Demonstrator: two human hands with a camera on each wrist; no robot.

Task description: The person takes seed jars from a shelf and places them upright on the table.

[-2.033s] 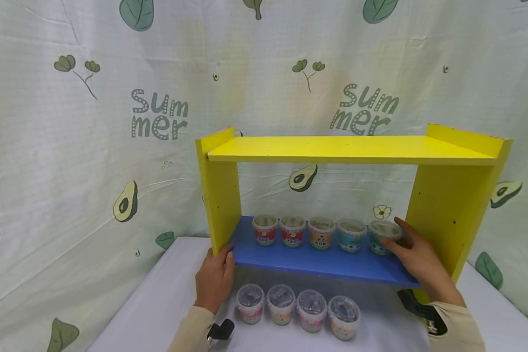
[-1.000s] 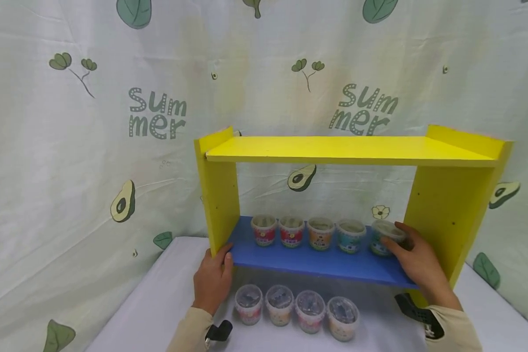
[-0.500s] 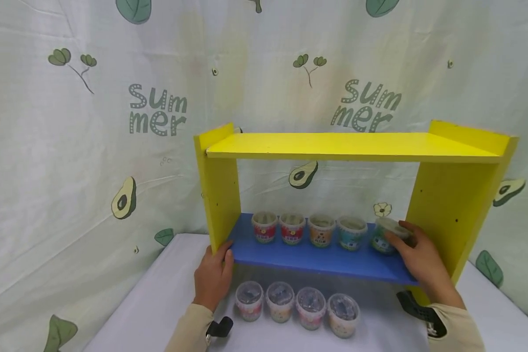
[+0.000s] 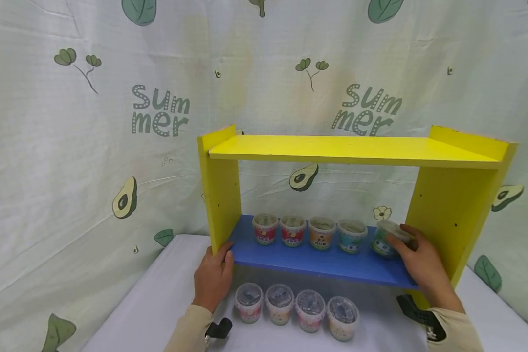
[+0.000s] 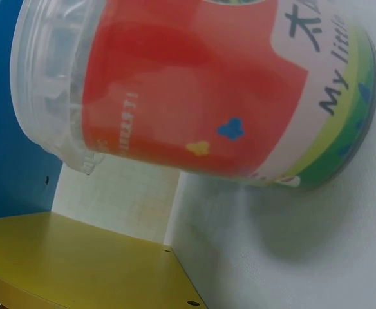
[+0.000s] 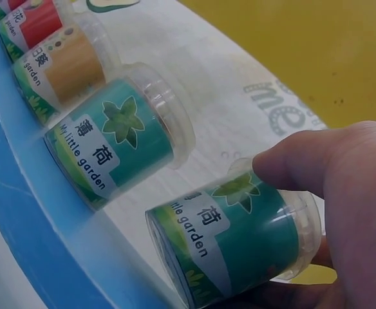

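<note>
My right hand (image 4: pixel 422 256) pinches a small lidded plastic cup with a teal label (image 4: pixel 382 243) near its rim, thumb on the near side. This cup leans to the right at the right end of the blue shelf board (image 4: pixel 308 259). In the right wrist view the thumb (image 6: pixel 297 154) presses just below the clear rim of the teal cup (image 6: pixel 239 238); part of the fingers is hidden behind it. My left hand (image 4: pixel 213 278) holds the front edge of the yellow shelf unit's left side panel (image 4: pixel 220 205), its thumb by the blue board.
Left of the held cup stand another teal cup (image 4: pixel 351 238), an orange cup (image 4: pixel 321 237) and two red cups (image 4: pixel 292 234). Several lidded cups (image 4: pixel 310 313) line the white table below. A red-labelled cup (image 5: pixel 188 84) fills the left wrist view. The yellow top board (image 4: pixel 352 149) spans overhead.
The teal cup in my right hand has gone from upright to tilted, its rim shifting right. My left hand keeps its place on the side panel; the other cups stand as before.
</note>
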